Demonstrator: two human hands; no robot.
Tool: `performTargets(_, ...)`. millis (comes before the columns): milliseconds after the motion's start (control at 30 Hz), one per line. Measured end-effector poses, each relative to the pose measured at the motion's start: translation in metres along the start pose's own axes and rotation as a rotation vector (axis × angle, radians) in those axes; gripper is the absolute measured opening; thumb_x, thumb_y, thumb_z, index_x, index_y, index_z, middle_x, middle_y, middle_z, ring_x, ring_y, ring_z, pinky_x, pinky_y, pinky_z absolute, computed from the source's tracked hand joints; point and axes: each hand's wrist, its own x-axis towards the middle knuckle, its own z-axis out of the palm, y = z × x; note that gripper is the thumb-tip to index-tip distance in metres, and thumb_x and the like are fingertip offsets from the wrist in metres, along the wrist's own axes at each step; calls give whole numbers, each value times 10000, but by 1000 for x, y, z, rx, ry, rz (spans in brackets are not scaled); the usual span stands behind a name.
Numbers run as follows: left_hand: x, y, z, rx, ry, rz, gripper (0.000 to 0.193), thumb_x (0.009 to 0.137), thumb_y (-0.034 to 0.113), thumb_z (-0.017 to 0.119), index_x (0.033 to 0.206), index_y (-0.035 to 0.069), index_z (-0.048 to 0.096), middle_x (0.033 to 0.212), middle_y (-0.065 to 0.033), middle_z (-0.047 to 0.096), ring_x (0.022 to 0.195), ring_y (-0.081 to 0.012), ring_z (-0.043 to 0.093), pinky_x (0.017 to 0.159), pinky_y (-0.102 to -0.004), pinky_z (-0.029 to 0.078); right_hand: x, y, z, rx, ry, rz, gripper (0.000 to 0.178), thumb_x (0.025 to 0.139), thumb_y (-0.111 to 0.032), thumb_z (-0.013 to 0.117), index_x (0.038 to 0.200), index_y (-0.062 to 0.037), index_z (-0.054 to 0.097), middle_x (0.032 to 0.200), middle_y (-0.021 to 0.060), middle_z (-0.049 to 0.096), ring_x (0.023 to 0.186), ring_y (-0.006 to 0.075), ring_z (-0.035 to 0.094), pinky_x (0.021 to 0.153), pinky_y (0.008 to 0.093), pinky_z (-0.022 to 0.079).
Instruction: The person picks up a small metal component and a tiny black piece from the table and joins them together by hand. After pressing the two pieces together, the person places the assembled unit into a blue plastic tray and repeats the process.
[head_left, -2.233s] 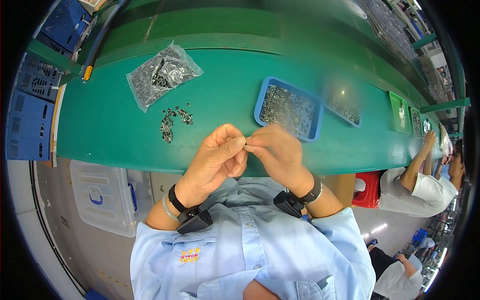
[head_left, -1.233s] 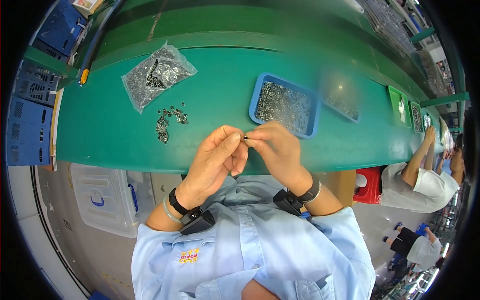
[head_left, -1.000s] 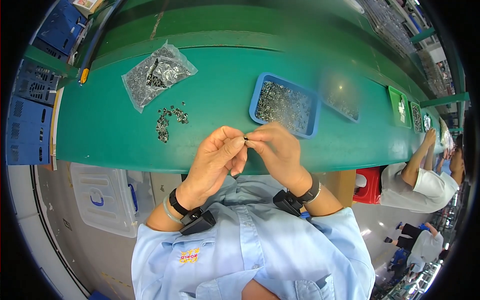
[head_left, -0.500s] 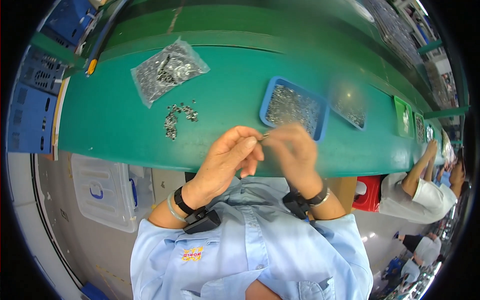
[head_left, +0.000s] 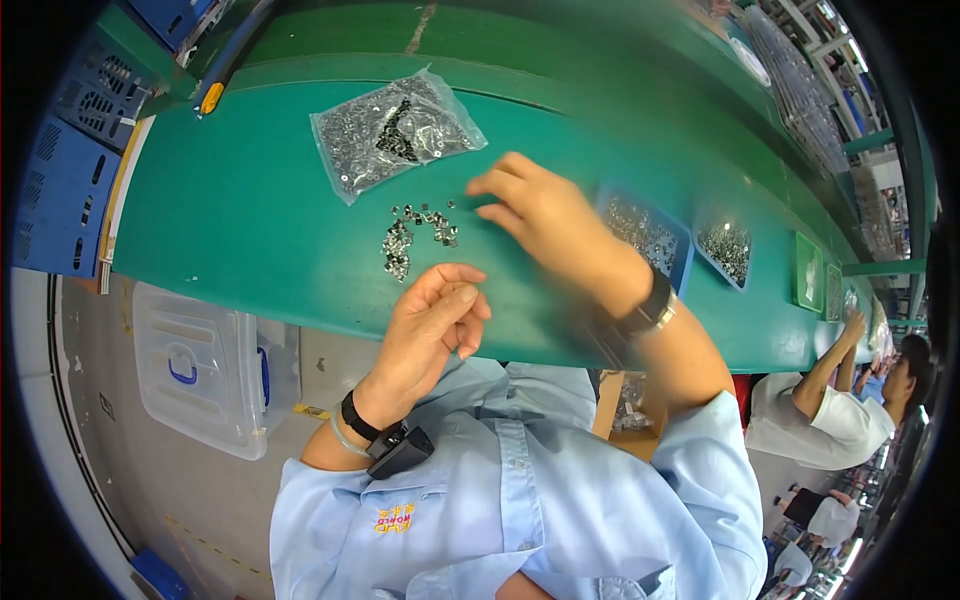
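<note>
Green bench (head_left: 240,250): clear bag (head_left: 365,140), loose shiny parts (head_left: 397,248), blue trays (head_left: 684,264).

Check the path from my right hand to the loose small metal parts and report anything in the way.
Nothing visible stands between your right hand and the loose small metal parts: only bare green table shows there. The clear bag lies beyond them, off that path.

Light blue shirt (head_left: 600,500), wearer's left chest: one embroidered emblem (head_left: 395,518), yellow and pink lettering. Grey floor (head_left: 240,490), left of the clear lidded box (head_left: 195,365): one small dark mark (head_left: 107,405), too small to read.
</note>
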Motion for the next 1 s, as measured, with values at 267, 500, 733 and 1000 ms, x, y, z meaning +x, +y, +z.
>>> performTargets(267,-6,12,-10,-57,42,38,179,949,162,482,1063,27,518,771,-58,569,528,-108,498,443,-231,366,19,1,20,61,-149,14,102,806,-84,629,901,-48,620,871,99,583,837,264,587,708,341,481)
performTargets(500,7,17,5,-80,-44,9,238,953,232,494,1081,35,532,775,-44,572,550,-101,488,461,-224,355,-23,-25,-7,287,1,-23,254,760,-45,672,1004,-71,608,904,69,607,856,238,582,739,340,468)
performTargets(733,21,6,26,-92,-116,-107,238,941,270,521,1013,44,544,701,-43,557,524,-102,474,451,-223,334,-58,-25,-31,197,84,-117,502,691,-13,717,1159,-85,547,936,43,619,884,244,573,802,359,440)
performTargets(1000,26,-10,47,-106,-107,-107,208,934,264,537,927,56,538,611,-41,524,480,-105,460,423,-225,311,-84,-11,-27,127,263,-99,356,682,-33,721,1009,-92,593,931,33,619,876,254,572,777,354,429)
